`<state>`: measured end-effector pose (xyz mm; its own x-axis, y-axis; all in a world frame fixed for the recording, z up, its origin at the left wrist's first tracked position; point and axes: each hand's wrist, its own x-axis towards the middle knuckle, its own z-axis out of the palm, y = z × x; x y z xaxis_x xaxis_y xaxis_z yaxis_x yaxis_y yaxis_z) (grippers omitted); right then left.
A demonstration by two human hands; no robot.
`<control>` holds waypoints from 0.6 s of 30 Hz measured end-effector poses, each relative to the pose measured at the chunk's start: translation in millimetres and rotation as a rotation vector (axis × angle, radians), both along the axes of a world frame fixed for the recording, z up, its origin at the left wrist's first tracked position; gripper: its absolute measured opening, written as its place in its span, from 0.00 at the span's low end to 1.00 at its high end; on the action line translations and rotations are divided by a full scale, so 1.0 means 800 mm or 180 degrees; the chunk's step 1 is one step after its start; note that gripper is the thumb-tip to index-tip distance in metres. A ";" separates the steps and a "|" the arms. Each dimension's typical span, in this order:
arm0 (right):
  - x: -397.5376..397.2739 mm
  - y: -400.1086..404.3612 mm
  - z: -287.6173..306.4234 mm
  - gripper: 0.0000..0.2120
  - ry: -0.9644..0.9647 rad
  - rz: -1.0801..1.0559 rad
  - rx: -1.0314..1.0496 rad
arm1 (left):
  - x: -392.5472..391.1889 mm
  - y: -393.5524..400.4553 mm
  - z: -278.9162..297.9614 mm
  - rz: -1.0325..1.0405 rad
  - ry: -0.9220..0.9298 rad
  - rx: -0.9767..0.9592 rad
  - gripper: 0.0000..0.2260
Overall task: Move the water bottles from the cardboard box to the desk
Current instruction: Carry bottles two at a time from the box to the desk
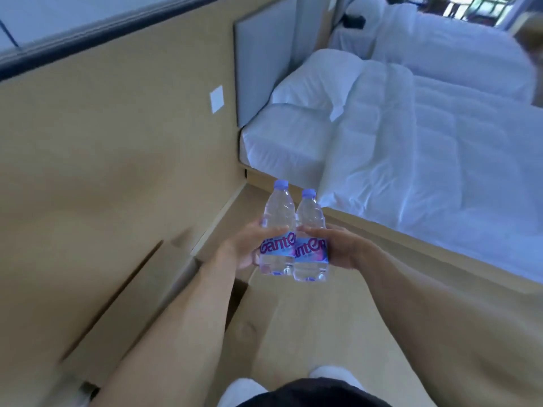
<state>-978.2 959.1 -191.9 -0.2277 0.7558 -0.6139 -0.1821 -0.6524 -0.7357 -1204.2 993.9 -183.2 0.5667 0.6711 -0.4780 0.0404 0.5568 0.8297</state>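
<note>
Each grip was wrapped round 1 bottle at the label band: the left hand (239, 249) held the left bottle (277, 230), the right hand (338, 248) the right bottle (310, 239), upright and touching, in mid-air. Full, thin-walled and slick, they probably dent if squeezed. A bed (411, 136) stood near on the right, a wall (117, 142) on the left; no desk or box showed.
</note>
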 end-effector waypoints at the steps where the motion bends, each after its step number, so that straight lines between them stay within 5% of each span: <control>1: 0.019 -0.011 0.001 0.24 0.0029 -0.0100 0.0051 | 0.020 0.000 0.002 -0.0086 0.0052 0.0025 0.19; 8: 0.170 -0.099 -0.001 0.24 0.0011 -0.0958 0.0273 | 0.192 -0.014 0.013 -0.0589 0.0164 0.0063 0.15; 18: 0.397 -0.286 0.000 0.24 -0.0233 -0.2164 0.0071 | 0.481 -0.130 0.014 -0.1597 0.0357 0.0105 0.23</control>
<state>-660.2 729.9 -191.8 0.3434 0.7290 -0.5922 -0.4952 -0.3952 -0.7737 -819.2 890.3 -172.4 0.7692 0.3454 -0.5376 0.3858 0.4196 0.8216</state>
